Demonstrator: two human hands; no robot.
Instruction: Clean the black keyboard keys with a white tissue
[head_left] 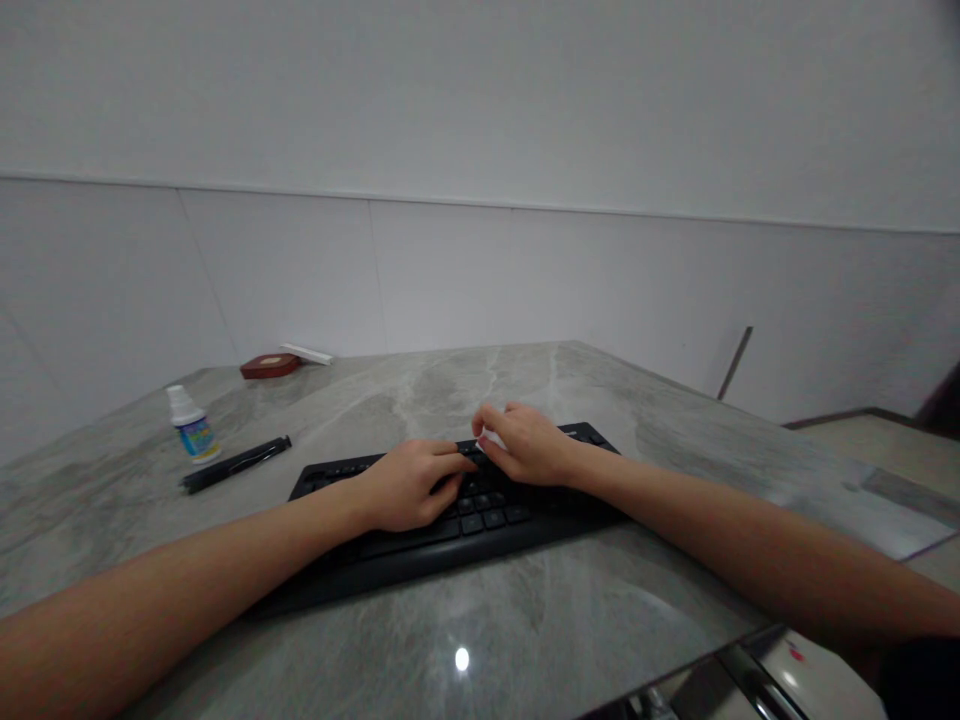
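A black keyboard [480,525] lies at a slant on the grey marbled table, partly covered by both hands and forearms. My left hand [416,485] rests on its middle keys, fingers bent toward the right and thumb apart from them; I see nothing held there. Just to the right, my right hand [529,443] is closed over the keyboard's upper keys. Between its thumb and fingers shows a small white piece [491,438], perhaps tissue or a wipe; most of it is hidden.
On the left stand a white spray bottle [196,430] with a blue label and, beside it, a slim black object [236,465]. Toward the wall lie a reddish-brown box [270,366] and a white flat strip [306,354]. The table [480,390] ends at a right-hand edge.
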